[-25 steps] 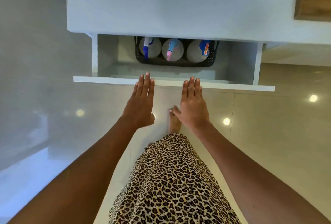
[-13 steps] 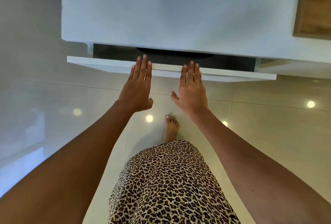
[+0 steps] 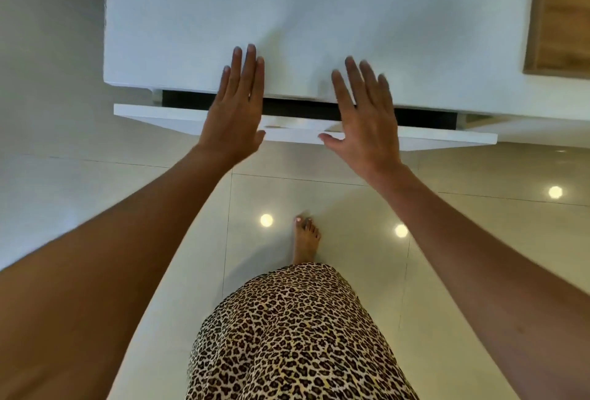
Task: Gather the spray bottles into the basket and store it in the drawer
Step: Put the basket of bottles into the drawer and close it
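White flat-fronted drawer [image 3: 306,131] pushed nearly shut since earlier frame (narrow gap left); left hand [image 3: 234,112], right hand [image 3: 364,118] flat, fingers [image 3: 244,70] spread, holding nothing.

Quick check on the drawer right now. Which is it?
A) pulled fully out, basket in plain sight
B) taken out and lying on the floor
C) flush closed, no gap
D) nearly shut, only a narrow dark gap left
D: a thin dark strip shows between the drawer front and the white cabinet top, with the left hand and right hand flat and open over it.
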`<state>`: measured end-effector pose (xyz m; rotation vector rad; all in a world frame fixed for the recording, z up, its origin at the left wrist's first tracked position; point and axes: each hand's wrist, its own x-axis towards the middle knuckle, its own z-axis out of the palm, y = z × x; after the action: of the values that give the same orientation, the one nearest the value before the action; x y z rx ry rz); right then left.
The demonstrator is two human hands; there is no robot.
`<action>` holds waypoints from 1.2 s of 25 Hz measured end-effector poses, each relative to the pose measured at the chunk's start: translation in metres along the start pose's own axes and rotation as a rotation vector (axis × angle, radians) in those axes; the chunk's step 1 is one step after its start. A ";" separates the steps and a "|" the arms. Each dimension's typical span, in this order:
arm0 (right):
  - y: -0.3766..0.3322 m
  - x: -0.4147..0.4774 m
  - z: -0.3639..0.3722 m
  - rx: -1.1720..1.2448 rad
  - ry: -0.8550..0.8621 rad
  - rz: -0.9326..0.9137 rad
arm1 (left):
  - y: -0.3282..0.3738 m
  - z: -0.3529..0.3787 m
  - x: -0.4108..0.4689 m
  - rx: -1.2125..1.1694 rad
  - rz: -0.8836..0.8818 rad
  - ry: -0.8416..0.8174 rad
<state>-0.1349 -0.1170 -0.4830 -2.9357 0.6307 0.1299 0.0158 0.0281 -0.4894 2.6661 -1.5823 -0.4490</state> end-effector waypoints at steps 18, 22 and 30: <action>0.025 0.029 0.019 -0.282 0.090 0.037 | -0.003 0.000 0.020 0.285 -0.053 0.051; 0.027 0.032 0.025 -0.177 0.272 0.041 | -0.004 0.001 0.024 0.395 -0.004 0.146; 0.031 0.032 0.030 -0.235 0.328 0.028 | -0.002 0.009 0.025 0.412 -0.018 0.211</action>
<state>-0.1204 -0.1536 -0.5200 -3.2062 0.7457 -0.3018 0.0268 0.0086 -0.5040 2.8870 -1.7454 0.1789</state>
